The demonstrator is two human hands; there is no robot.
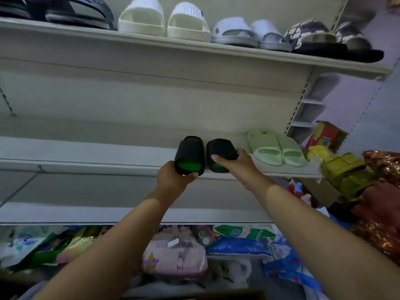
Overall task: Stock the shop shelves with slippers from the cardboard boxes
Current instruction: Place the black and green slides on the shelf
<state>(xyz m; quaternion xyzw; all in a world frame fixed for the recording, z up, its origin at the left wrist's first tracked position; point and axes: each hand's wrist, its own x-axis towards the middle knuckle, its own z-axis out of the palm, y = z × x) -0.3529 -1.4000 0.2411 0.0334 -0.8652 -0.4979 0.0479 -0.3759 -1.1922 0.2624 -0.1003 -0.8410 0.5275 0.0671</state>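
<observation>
The left slipper (190, 155) and right slipper (220, 152), both black with green footbeds, sat side by side at the front edge of the middle shelf (86, 163). The left hand (173, 179) and right hand (236, 164) each gripped one, and a pale green pair (277, 149) lay just beside them.

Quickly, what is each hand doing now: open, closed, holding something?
Left hand: grips the left black slipper.
Right hand: grips the right black slipper.
</observation>
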